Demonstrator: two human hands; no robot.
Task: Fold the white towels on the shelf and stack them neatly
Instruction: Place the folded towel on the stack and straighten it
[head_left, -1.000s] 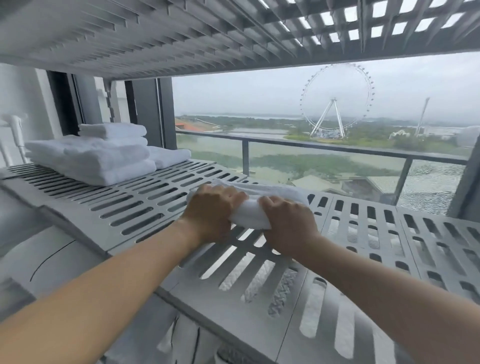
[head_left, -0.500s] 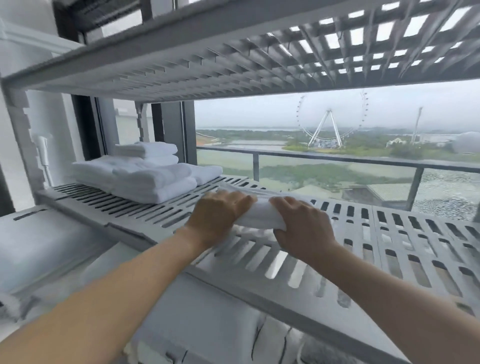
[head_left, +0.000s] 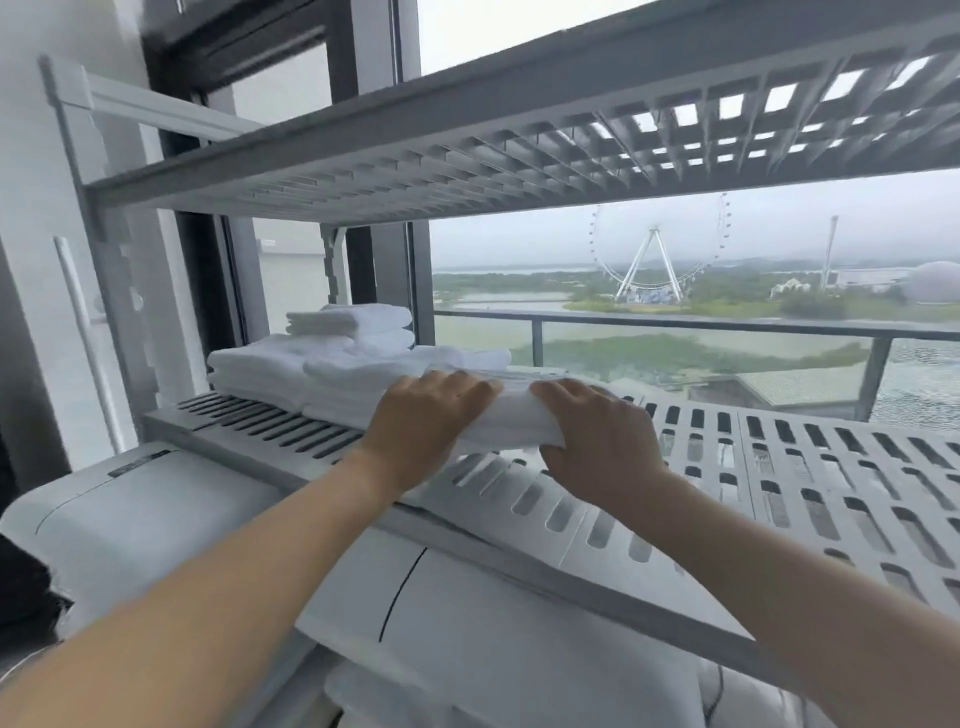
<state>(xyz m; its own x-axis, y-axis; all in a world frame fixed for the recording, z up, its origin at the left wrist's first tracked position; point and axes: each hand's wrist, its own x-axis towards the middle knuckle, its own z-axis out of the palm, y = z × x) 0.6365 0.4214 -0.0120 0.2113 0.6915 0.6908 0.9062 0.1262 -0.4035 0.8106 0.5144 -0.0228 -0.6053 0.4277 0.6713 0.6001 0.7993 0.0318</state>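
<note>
A folded white towel (head_left: 511, 423) lies on the grey slotted shelf (head_left: 779, 467), held from both ends. My left hand (head_left: 421, 426) grips its left end and my right hand (head_left: 597, 441) grips its right end. The towel sits right beside a stack of folded white towels (head_left: 291, 369) at the shelf's left end, with smaller folded towels (head_left: 348, 319) on top of that stack. The towel's underside is hidden by my hands.
A second slotted shelf (head_left: 467, 156) hangs close overhead. White appliances (head_left: 156, 509) stand under the shelf. Behind it are a window frame (head_left: 415, 280), a balcony rail (head_left: 675, 325) and a far-off ferris wheel. The shelf's right part holds nothing.
Both hands have carried the folded towel leftward along the shelf, up to the stack. The camera has dropped and turned left, so the upper shelf shows more.
</note>
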